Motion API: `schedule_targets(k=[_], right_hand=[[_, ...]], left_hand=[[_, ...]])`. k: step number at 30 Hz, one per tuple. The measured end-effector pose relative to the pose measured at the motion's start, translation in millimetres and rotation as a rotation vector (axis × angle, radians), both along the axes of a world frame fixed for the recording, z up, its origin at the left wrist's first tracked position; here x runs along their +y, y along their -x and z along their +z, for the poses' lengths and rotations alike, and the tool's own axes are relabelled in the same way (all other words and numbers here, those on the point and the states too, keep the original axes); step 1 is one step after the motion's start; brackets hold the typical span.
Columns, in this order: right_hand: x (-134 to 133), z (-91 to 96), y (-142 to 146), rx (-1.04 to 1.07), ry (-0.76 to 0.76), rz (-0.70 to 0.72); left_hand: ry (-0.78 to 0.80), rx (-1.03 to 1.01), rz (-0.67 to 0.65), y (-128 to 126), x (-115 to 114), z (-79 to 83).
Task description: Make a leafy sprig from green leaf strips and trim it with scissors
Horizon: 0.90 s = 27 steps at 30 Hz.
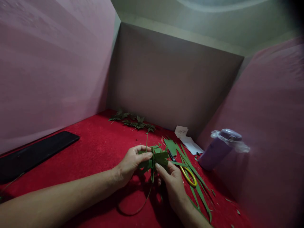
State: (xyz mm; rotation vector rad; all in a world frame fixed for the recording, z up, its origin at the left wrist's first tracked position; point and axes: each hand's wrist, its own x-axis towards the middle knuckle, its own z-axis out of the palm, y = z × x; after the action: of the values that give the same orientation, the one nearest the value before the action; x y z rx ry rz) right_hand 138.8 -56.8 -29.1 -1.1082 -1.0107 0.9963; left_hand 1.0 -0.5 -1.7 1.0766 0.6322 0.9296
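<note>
Between my two hands, just above the red cloth, is a bundle of folded green leaf strips (160,158). My left hand (134,161) pinches its left side, thumb on top. On the right side, my right hand (172,180) grips it with thumb and fingers. A thin stem or strand loops down from the bundle onto the cloth, and another thin piece sticks up from it. Just beyond my right hand lie scissors with yellow handles (189,175), their blades partly covered by leaf pieces. How the strips are joined is too small to make out.
Long green leaf strips (199,182) lie right of the scissors. Leafy sprigs (137,123) rest at the back, and white papers (191,144) at back right. A purple bottle with plastic wrap (215,153) stands right. A black flat object (40,152) lies left. Pink and grey walls enclose the red cloth.
</note>
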Motion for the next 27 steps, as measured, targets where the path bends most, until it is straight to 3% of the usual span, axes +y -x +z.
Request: schedule_targets(k=[12,17,21,27], right_hand=[[-1,3.2,2,0.039,0.017,0.012],[-2,8.8,-2,0.335,0.067,0.07],[-2,17.4,-11,0.614,0.12,0.235],[-4,21.7,-14,0.758,0.101,0.364]], left_hand=[[0.063,-0.079,0.029,1,-3,9.2],[0.08,-0.17,0.015,3,1,8.1],[0.086,-0.154,-0.017,6,4,5.9],[-0.123,-0.045,-0.126,1,-6,5.3]])
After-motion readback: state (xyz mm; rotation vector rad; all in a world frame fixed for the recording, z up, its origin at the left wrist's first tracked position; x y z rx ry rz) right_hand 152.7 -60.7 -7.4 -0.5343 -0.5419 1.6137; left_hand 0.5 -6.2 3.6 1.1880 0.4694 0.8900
